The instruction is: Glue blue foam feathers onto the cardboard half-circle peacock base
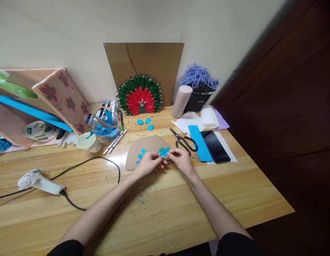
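Right now the left hand (149,162) and the right hand (181,160) meet, fingertips pinched around a blue petal (164,153) above the cardboard semicircle (134,153). Just beside the left hand, blue petals (140,155) lie on that cardboard. Near the right hand, on its far side, sit black-handled scissors (183,140), then a blue strip (200,144) and a smartphone (216,147). Well left of the left hand rests a white glue gun (41,182). Farther beyond both hands, a red-and-green peacock (140,95) leans against a cardboard sheet (151,58).
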### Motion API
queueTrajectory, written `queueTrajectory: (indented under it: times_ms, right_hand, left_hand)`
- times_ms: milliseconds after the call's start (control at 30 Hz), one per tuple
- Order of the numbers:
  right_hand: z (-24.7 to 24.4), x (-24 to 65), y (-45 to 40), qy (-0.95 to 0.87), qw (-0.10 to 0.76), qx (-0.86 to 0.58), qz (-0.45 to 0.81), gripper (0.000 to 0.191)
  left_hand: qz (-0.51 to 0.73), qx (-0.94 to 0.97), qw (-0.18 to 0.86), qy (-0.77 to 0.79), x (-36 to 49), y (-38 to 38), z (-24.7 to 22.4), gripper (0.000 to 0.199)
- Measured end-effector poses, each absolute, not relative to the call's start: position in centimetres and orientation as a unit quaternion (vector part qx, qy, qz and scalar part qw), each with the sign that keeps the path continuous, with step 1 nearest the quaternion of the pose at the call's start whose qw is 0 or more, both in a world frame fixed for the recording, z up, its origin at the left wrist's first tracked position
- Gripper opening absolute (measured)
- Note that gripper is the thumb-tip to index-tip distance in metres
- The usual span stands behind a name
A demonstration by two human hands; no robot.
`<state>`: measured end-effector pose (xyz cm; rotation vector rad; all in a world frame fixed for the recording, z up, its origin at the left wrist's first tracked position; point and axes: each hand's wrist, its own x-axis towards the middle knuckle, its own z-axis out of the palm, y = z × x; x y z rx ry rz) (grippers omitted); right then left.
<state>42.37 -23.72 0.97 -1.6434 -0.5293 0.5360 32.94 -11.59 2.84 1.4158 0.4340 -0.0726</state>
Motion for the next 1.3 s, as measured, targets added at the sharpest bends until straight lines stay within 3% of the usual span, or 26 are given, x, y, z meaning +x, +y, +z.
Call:
queueTrajectory:
  times_ms: [167,267,400,567,700,833,1100,1300]
  right_hand:
    - [1.5,42.7,-24.1,-0.281,0.586,-0.747,0.141,0.018]
    - [2.6,43.2,-24.6,-0.382,0.535,-0.753,0.036,0.024]
    - [3.3,43.3,-25.1,-0.506,0.469,-0.724,-0.013,0.018]
    - [3.0,43.0,-24.9,-0.525,0.462,-0.714,-0.019,0.011]
    - [3.0,42.9,-24.8,-0.485,0.485,-0.728,0.001,0.011]
    - [3.0,42.7,-24.6,-0.436,0.518,-0.735,0.031,0.009]
    - [3.1,42.0,-24.2,-0.422,0.533,-0.731,0.061,0.008]
    - [3.0,41.7,-24.3,-0.444,0.516,-0.732,0.033,0.01]
  left_hand:
    - [-0.057,0.604,0.763,0.223,33.1,-10.7,3.0,0.025]
    - [-0.079,0.565,0.786,0.239,32.9,-10.1,3.3,0.022]
    - [-0.118,0.501,0.828,0.223,32.5,-9.5,3.6,0.019]
    - [-0.16,0.465,0.845,0.21,32.5,-9.7,3.7,0.021]
    - [-0.015,0.582,0.773,0.254,32.8,-10.3,3.6,0.032]
    - [0.093,0.669,0.704,0.22,32.8,-11.0,3.7,0.029]
    - [0.097,0.716,0.66,0.205,32.5,-11.1,4.2,0.021]
    - [0.067,0.655,0.72,0.217,32.7,-11.0,3.3,0.021]
